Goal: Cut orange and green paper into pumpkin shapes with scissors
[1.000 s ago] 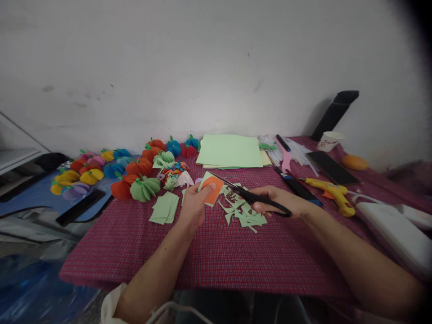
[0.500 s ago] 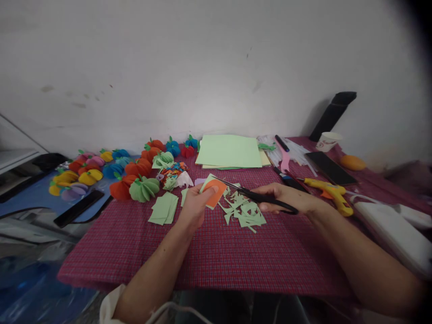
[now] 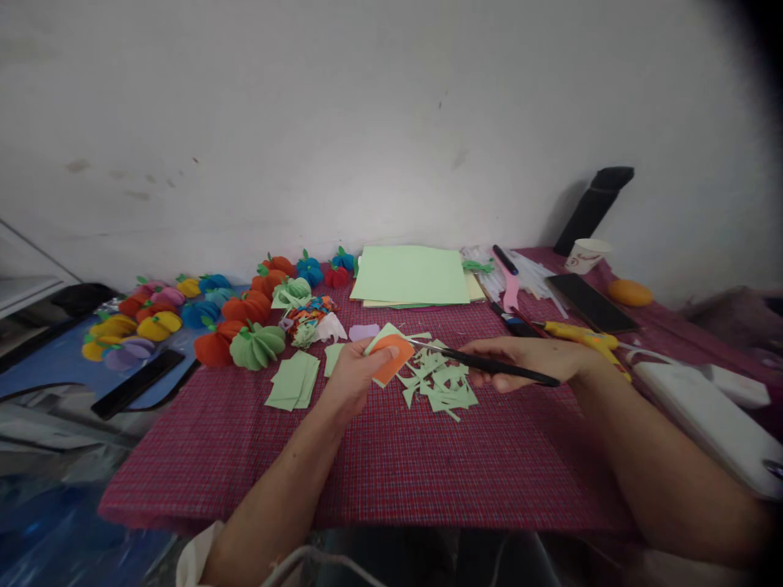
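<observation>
My left hand (image 3: 358, 368) pinches an orange paper piece (image 3: 392, 356) with a rounded edge, laid over light green paper (image 3: 383, 333). Black-handled scissors (image 3: 489, 364) are in my right hand (image 3: 519, 360), their blades pointing left at the upper right edge of the held paper. Whether the blades touch the paper I cannot tell. Beneath the scissors lies a heap of green paper scraps (image 3: 441, 383). Left of my left hand rests a small stack of green paper rectangles (image 3: 294, 381), with a green paper pumpkin (image 3: 257, 346) behind it.
Several coloured paper pumpkins (image 3: 245, 307) stand at the left. Large green sheets (image 3: 409, 275) lie at the back by the wall. A yellow glue gun (image 3: 581, 334), a dark phone (image 3: 590, 302), a paper cup (image 3: 586, 256) and a white box (image 3: 703, 420) occupy the right side.
The scissors have turned slightly, and the held paper has tilted, now with a pointed corner to the right. A green strip shows by the blades. The whole view has shifted a little.
</observation>
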Tool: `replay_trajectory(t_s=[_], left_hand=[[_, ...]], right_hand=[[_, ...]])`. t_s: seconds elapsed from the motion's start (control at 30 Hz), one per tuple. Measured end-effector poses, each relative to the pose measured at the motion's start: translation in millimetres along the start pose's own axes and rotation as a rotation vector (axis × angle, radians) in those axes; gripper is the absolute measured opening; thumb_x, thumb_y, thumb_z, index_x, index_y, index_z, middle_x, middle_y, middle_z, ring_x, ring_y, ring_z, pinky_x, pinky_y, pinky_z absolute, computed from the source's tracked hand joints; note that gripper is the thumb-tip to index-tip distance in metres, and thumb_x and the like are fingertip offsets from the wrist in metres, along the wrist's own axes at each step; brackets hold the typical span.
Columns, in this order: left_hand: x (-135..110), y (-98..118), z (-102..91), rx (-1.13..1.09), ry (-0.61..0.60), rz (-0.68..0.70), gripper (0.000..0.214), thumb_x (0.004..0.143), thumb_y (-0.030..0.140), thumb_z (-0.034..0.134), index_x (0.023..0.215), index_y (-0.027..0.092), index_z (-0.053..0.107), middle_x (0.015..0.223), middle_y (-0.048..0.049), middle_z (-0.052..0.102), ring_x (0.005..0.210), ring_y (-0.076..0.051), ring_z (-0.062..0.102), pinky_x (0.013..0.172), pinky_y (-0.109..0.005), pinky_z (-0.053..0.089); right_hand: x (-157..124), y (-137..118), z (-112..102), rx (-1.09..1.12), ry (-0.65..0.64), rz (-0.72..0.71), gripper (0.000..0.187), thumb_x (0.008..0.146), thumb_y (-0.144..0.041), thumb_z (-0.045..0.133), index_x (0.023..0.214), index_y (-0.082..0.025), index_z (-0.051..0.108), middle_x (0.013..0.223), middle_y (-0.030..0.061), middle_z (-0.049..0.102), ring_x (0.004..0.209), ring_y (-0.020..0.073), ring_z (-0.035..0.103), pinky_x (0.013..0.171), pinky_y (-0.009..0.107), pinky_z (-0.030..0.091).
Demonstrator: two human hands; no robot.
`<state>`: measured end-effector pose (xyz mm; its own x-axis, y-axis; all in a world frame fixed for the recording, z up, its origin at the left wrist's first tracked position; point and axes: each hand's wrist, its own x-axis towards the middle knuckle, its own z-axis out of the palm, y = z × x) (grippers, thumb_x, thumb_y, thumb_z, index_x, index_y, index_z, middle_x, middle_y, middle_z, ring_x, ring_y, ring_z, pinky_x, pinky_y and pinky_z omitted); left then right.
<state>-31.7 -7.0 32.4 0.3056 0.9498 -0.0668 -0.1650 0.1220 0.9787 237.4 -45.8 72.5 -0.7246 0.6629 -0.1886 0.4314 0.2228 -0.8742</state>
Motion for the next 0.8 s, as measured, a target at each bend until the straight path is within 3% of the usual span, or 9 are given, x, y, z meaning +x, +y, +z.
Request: replay_trajectory(t_s=[0.07,0.13,0.27,0.3,0.37,0.53,0.67,0.8], left_hand=[[-1,1,0.2,0.019,-0.003,-0.014,0.019,0.06,0.028,0.068,0.071,0.012,0.067,0.057,0.0003,0.061,0.05,-0.008,0.05,0.05,-0.019,0.035],[-3,3,1.5,0.044,-0.029,-0.035,0.02,0.06,0.028,0.068,0.071,0.012,0.067,0.058,-0.0004,0.061,0.05,-0.008,0.05,0.05,-0.019,0.034],[-8,4,6.1,0.126,-0.135,-0.106,0.022,0.06,0.03,0.066,0.072,0.011,0.066,0.061,-0.0017,0.062,0.051,-0.01,0.051,0.051,-0.021,0.036],[-9,3,7.3,0.155,-0.164,-0.121,0.022,0.06,0.03,0.066,0.072,0.011,0.066,0.061,-0.0016,0.062,0.051,-0.01,0.051,0.051,-0.021,0.036],[-9,1,9.2,0.227,-0.217,-0.139,0.022,0.061,0.03,0.064,0.072,0.011,0.065,0.059,-0.0004,0.059,0.049,-0.009,0.048,0.049,-0.02,0.034],[-11,-5,12.1,0.399,-0.347,-0.127,0.018,0.064,0.029,0.06,0.06,0.012,0.056,0.046,0.0054,0.043,0.042,-0.005,0.034,0.041,-0.018,0.023],[-12,-9,14.2,0.479,-0.444,-0.096,0.021,0.065,0.027,0.056,0.051,0.015,0.046,0.043,0.0064,0.036,0.04,-0.005,0.029,0.04,-0.019,0.019],[-14,-12,15.7,0.536,-0.445,-0.037,0.019,0.063,0.025,0.054,0.048,0.017,0.046,0.043,0.0058,0.034,0.04,-0.006,0.027,0.04,-0.021,0.018]], right_hand=[[-8,5,-6,0.038,-0.016,0.007,0.049,0.078,-0.039,0.055,0.119,-0.015,0.045,0.099,0.0084,0.058,0.089,0.0181,0.054,0.075,0.028,0.043],[-14,10,-11,0.091,0.07,-0.004,0.051,0.077,-0.038,0.057,0.12,-0.015,0.042,0.101,0.0101,0.06,0.09,0.0185,0.055,0.077,0.029,0.043],[2,12,-2,0.326,0.495,-0.093,0.049,0.073,-0.039,0.061,0.113,-0.018,0.041,0.095,0.0092,0.061,0.08,0.0168,0.057,0.069,0.029,0.043],[10,10,6,0.365,0.546,-0.1,0.048,0.071,-0.037,0.063,0.109,-0.019,0.041,0.092,0.0075,0.062,0.079,0.0162,0.057,0.069,0.029,0.043],[29,3,23,0.42,0.555,-0.102,0.047,0.067,-0.032,0.068,0.103,-0.02,0.041,0.09,0.0048,0.061,0.081,0.0153,0.057,0.072,0.029,0.043],[56,-11,57,0.47,0.533,-0.079,0.048,0.061,-0.022,0.069,0.096,-0.02,0.037,0.078,-0.0023,0.052,0.061,0.008,0.05,0.052,0.02,0.04],[59,-8,65,0.36,0.524,-0.091,0.044,0.061,-0.012,0.064,0.096,-0.019,0.037,0.076,-0.0035,0.049,0.059,0.0068,0.047,0.049,0.018,0.037],[60,-4,66,0.33,0.512,-0.12,0.039,0.062,-0.01,0.06,0.094,-0.018,0.038,0.078,-0.0021,0.05,0.065,0.0091,0.049,0.052,0.019,0.038]])
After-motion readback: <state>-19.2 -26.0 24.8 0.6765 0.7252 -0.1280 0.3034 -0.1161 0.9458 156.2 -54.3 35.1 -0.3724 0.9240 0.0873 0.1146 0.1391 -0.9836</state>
